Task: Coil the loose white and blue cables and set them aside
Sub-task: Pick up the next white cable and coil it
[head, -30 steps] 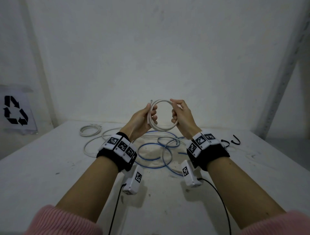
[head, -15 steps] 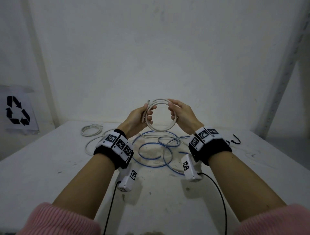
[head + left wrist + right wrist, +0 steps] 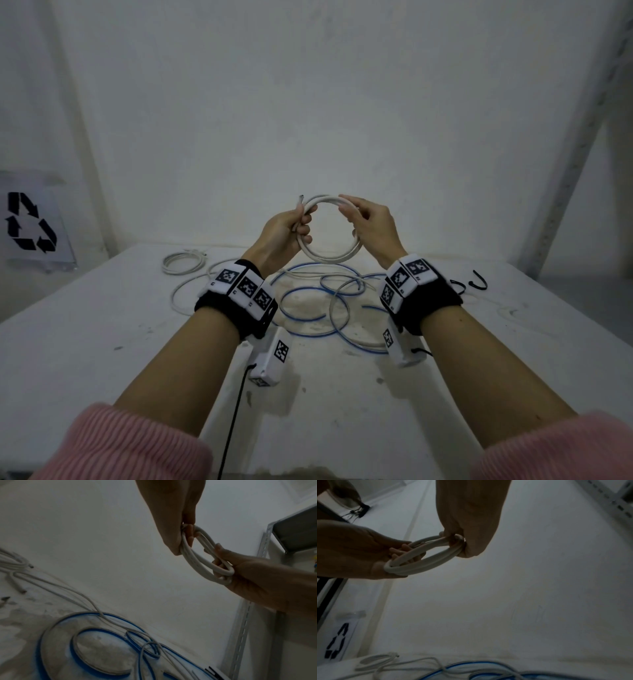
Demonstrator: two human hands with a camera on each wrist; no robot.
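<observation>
I hold a coiled white cable (image 3: 330, 255) (image 3: 197, 559) (image 3: 426, 559) up in the air over the table. My left hand (image 3: 291, 228) (image 3: 180, 538) grips the ring's left side, with a short cable end sticking up above the thumb. My right hand (image 3: 363, 222) (image 3: 462, 543) grips its right side, fingers curled round the strands. Below the hands, a loose blue cable (image 3: 308, 301) (image 3: 72, 646) lies in tangled loops on the table, with a thin white cable (image 3: 185, 294) (image 3: 56, 588) running through it.
A small coiled white cable (image 3: 183, 263) lies at the back left of the white table (image 3: 102, 342). Black hooks (image 3: 478, 281) lie at the back right. A recycling sign (image 3: 29, 222) leans at the left; a metal rack upright (image 3: 575, 154) stands at the right.
Both hands have lifted the white coil slightly higher. My right hand's fingers have slid up along the top of the ring, and the left hand has re-gripped its side.
</observation>
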